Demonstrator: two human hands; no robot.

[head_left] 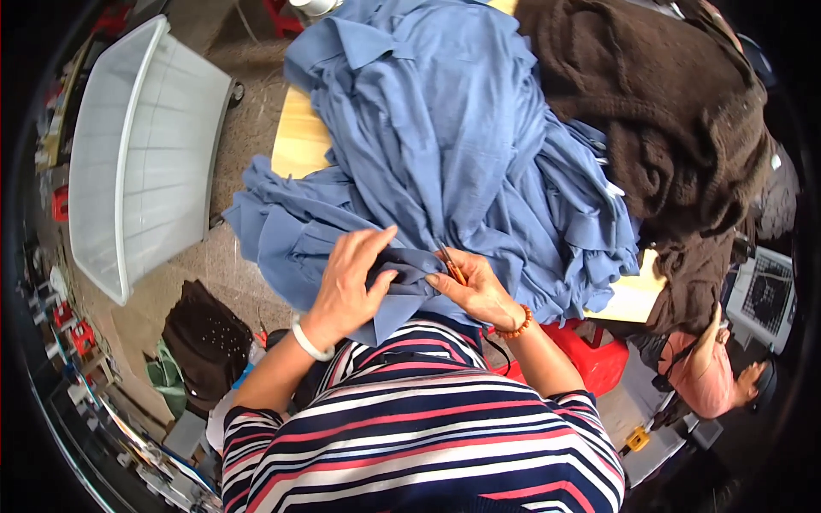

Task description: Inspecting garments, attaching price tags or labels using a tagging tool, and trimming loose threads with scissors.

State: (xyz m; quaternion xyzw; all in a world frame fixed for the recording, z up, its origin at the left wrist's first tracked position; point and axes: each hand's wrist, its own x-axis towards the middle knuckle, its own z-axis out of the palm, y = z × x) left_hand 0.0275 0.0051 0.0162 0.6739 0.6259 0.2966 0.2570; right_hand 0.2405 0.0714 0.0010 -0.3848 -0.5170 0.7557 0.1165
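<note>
A heap of blue garments (428,128) lies in front of me, with collars and folded parts showing. My left hand (349,278) rests at a near fold of blue cloth, its fingers stretched and the thumb held apart from them. Just right of it, my right hand (472,286) is closed round a small pointed tool (456,267) with an orange handle and thin dark tips, which looks like thread snips. The thumb of that hand also presses at the edge of the same fold. Fingers and cloth partly hide the tool.
Brown knit garments (650,103) are piled at the right of the wooden table (301,137). A large white wheeled bin (162,154) stands at the left. Dark cloth (205,342) lies on the floor. A red stool (590,355) and another person (710,372) are at the right.
</note>
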